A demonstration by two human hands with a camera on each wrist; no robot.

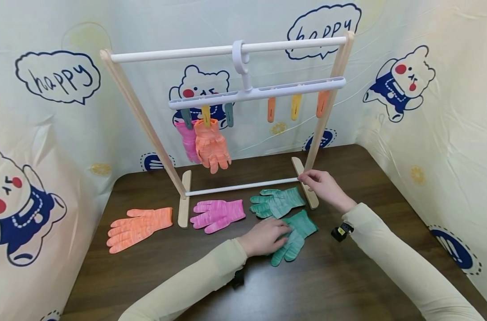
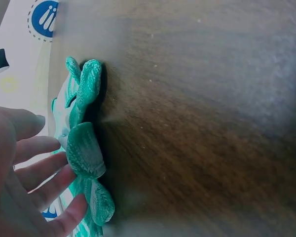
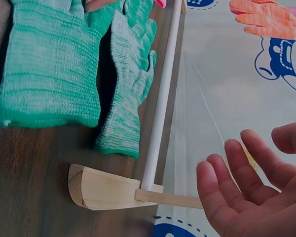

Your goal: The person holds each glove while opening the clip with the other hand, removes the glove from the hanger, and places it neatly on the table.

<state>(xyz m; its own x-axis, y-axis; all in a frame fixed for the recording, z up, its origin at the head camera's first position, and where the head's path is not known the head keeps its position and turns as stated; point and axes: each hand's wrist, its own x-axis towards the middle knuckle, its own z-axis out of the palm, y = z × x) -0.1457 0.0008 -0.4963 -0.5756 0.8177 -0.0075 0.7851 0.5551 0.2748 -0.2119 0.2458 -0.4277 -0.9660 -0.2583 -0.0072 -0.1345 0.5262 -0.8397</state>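
Observation:
My left hand (image 1: 264,237) lies over the nearer green glove (image 1: 302,225), fingertips on its fabric. In the left wrist view the fingers (image 2: 49,185) are spread and relaxed against the glove's green fingers. A second green glove (image 1: 285,203) lies flat just behind, close to the rack's lower bar. My right hand (image 1: 323,187) hovers by the right foot (image 1: 311,196) of the wooden rack. Its fingers (image 3: 244,163) are loosely bent in the right wrist view, with nothing held. A pink glove (image 1: 218,216) and an orange glove (image 1: 141,226) lie farther left on the table.
The rack's top bar (image 1: 167,54) carries a white hanger (image 1: 255,92) with several clips. Hanging at its left are a pink glove (image 1: 188,141) and an orange glove (image 1: 211,145). Three clips at the right, including a yellow clip (image 1: 295,107), hold nothing. Printed cloth surrounds the dark table (image 1: 307,294).

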